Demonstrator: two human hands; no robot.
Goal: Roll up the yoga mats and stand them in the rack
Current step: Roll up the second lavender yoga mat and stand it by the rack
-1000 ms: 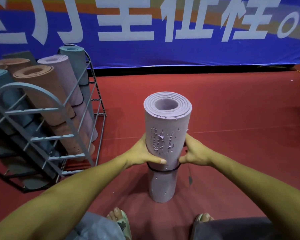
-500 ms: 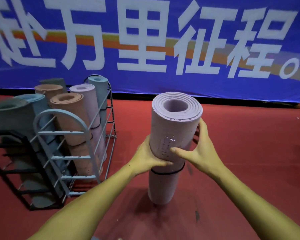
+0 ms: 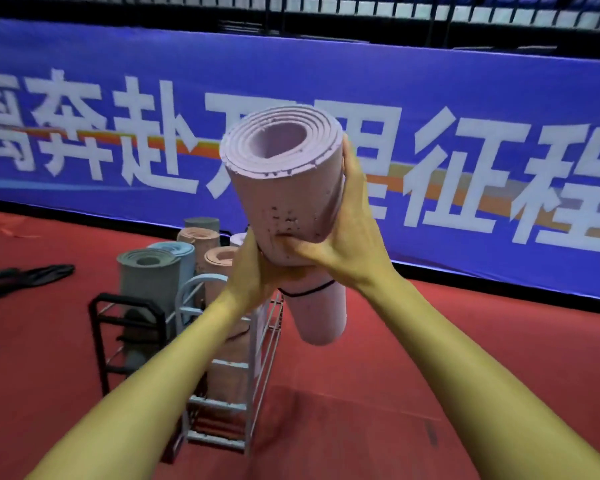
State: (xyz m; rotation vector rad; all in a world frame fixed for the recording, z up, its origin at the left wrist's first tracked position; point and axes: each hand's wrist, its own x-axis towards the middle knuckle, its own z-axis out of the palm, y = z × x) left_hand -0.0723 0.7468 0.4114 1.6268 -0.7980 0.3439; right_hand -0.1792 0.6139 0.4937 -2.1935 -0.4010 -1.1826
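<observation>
From the head view, we have the rolled lilac foam yoga mat [image 3: 288, 216] lifted clear of the red floor [image 3: 430, 358], tilted with its open spiral end toward us and its lower end hanging at about five o'clock of our grip. Our left hand [image 3: 253, 271] wraps the roll's near side from eight o'clock, and our right hand [image 3: 347, 233] clasps it from three o'clock, thumb pressed into the foam and fingers reaching up the far side; both hands hold the mat just above its thin black elastic strap [image 3: 309, 292]. The pale blue and black wire rack [image 3: 222, 341] stands on the floor at seven o'clock of the mat, already carrying upright grey, blue, peach and lilac rolls [image 3: 149, 285]. To do this well, we judge we should swing the roll over a free slot, bring it upright, lower the bottom end first between the wires, and keep the strap from catching.
</observation>
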